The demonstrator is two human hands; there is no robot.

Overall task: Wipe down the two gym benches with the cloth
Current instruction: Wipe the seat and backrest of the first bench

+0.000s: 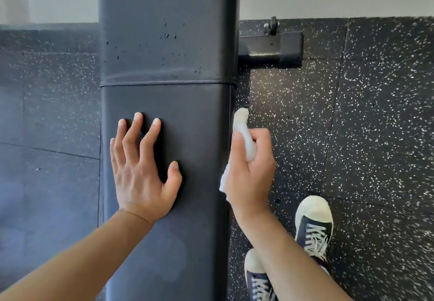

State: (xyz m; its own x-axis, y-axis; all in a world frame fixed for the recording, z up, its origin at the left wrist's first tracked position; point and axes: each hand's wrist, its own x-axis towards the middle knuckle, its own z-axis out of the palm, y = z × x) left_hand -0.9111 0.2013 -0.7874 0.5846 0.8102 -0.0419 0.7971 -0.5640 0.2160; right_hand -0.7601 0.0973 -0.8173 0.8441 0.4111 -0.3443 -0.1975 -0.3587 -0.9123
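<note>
Bench point(164, 42): black padded top runs up the middle of the view, a seam across it, small specks on the far section. Left hand point(141, 171) rests flat on the near section, fingers spread and straight. Right hand point(251, 167) grips a white cloth point(244, 134) bunched in curled fingers, against the bench's right edge. Two sneakers point(313, 225) stand on the speckled floor point(375, 124)

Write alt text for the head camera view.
A left hand rests flat on a black padded gym bench while the right hand grips a crumpled white cloth beside its edge. Dark droplets speckle the far pad; navy sneakers stand on speckled rubber flooring.
</note>
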